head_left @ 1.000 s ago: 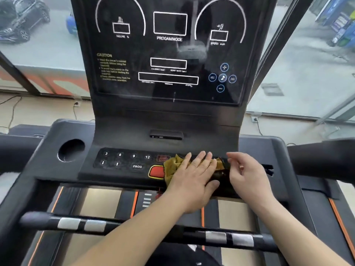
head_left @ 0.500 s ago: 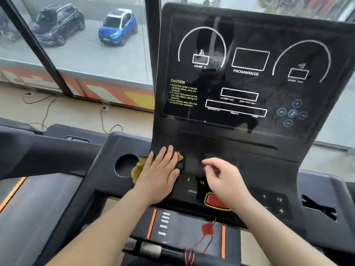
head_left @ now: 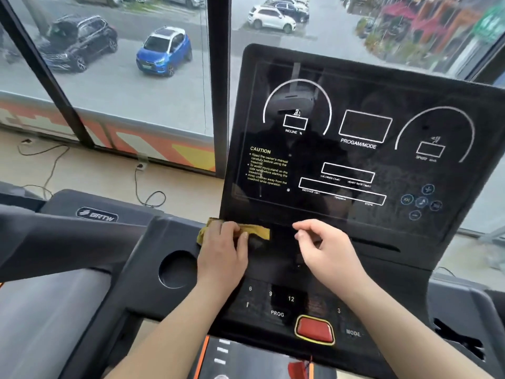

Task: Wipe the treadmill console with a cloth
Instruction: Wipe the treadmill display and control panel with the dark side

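The treadmill console (head_left: 363,149) stands tall in front of the window, its dark glossy display panel tilted back, and the wiping is happening right at its foot. The cloth (head_left: 257,231), a mustard-yellow rag, sits bunched on the matte black ledge just below the screen's lower left corner, one end poking out to the left of the knuckles, the other trailing right. The left hand (head_left: 222,255) is closed down on it, fingers curled over the top and thumb tucked along the near side, so the rag is pinned against the plastic. That grip makes sense: press flat, keep the fabric gathered, and it can slide along the seam where dust collects. The right hand (head_left: 325,250) holds nothing. Its fingers are loosely bent and apart, hovering just above the sloped surface beside the cloth's right end, perhaps ready to steady or take over; I can't tell whether the fingertips touch the panel. Below both wrists lies the keypad (head_left: 276,302) with its numbers and PROG label, and the red stop button (head_left: 314,329) sits close to the right forearm, something to avoid leaning on. The round cup holder (head_left: 177,269) is just left of the working hand. The big display above looks smeared with reflections and appears untouched, so I'd judge plenty remains.
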### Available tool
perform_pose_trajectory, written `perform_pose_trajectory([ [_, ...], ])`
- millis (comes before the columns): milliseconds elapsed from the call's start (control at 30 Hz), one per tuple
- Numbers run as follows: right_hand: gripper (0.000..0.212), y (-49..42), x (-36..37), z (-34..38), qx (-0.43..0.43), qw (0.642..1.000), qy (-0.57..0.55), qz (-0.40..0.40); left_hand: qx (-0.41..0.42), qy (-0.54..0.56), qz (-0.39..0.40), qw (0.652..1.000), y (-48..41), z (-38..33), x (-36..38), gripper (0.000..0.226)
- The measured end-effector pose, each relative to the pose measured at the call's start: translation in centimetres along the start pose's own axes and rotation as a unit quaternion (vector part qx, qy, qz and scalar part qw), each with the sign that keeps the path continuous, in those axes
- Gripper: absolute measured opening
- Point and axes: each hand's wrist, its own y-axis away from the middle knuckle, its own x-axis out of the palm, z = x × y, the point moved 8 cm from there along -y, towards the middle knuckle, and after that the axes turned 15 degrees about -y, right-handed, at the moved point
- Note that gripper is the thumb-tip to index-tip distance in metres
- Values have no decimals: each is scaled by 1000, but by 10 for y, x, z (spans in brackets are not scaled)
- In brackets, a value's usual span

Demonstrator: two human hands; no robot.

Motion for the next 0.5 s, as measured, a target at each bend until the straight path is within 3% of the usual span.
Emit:
perform_pose_trajectory([
  [100, 18, -12, -6, 11, -11, 1000, -8, 6, -4, 38, -13, 999, -6, 4, -7, 24],
  [267, 19, -25, -26, 21, -40, 999, -16, -20, 90, 81, -117, 986, -51, -29, -55, 36],
  [500, 22, -19, -82, 17, -89, 989, -8, -116, 244, -46, -174, 953, -62, -106, -50, 15],
])
